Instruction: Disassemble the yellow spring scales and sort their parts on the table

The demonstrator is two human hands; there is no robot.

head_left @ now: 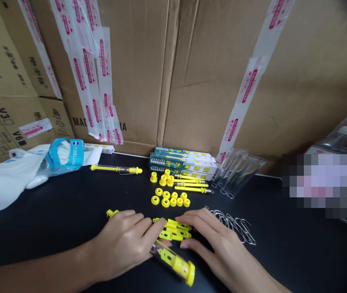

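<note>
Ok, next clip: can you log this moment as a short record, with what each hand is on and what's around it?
View: head camera, one frame
Left hand: curled over a clear plastic tube with a yellow end cap
Right hand: resting on a cluster of yellow plastic parts
Nearby: bent wire clips; yellow plastic rings; slim yellow rods
Rest: printed boxes; clear plastic tubes; white plastic bag; cardboard cartons; black tabletop
</note>
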